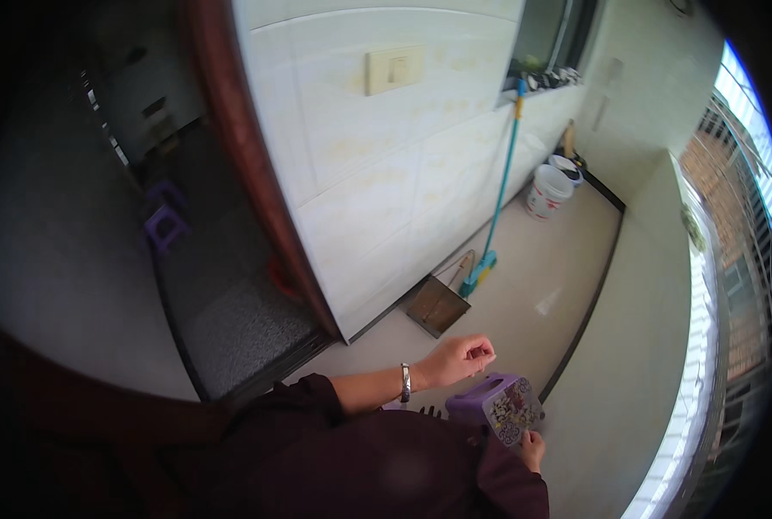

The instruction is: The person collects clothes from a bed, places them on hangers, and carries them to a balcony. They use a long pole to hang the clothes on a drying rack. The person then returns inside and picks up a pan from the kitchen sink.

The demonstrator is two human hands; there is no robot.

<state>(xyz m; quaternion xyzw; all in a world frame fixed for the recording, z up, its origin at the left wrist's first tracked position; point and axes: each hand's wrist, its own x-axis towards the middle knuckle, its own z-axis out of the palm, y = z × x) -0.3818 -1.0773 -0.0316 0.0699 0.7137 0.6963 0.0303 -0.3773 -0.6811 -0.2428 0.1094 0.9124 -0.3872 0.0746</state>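
My left hand (459, 361), with a metal bracelet (405, 383) on its wrist, is held in the air with its fingers loosely curled, and nothing shows in it. Below and to the right of it is a purple plastic stool (473, 399) with a patterned seat (512, 412). My right hand (533, 449) grips the edge of that seat, its fingertips partly hidden. My dark sleeves and top cover part of the view beneath the stool.
A dustpan (438, 307) lies by the tiled wall, beside a turquoise long-handled broom or mop (504, 175) leaning on the window ledge. White buckets (548, 193) stand farther along. A doorway with a reddish frame (256, 156) opens left, with purple stools (165, 227) beyond. A low wall runs right.
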